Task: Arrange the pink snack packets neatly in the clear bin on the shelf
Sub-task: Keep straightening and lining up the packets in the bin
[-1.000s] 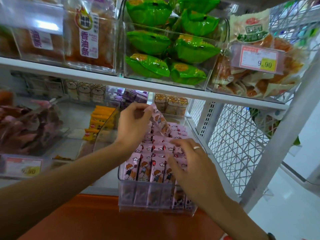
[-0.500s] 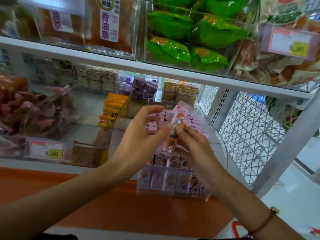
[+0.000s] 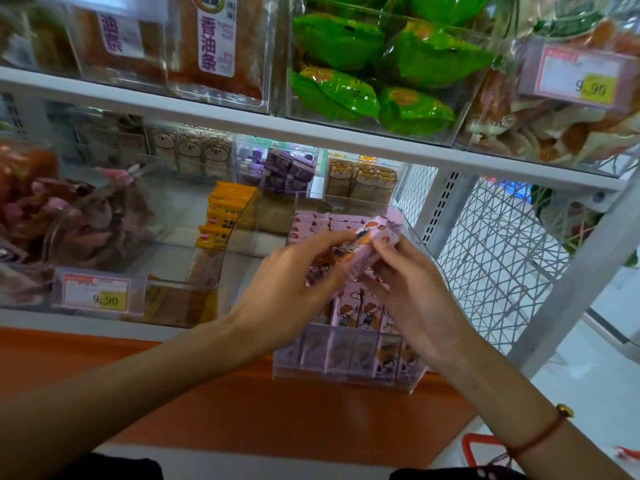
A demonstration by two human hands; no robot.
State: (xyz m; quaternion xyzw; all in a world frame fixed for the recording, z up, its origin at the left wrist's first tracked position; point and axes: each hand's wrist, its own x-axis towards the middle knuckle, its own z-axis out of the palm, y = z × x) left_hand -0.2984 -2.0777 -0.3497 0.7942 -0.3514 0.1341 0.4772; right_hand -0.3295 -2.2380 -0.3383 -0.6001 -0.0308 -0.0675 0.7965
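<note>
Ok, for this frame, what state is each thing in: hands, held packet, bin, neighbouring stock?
left hand: pinching the lifted pink packet
right hand: gripping the same packet's other end
lifted pink packet: tilted, held above the bin
clear bin: on the shelf edge, front row of packets upright
yellow packets: stacked in the neighbouring bin
</note>
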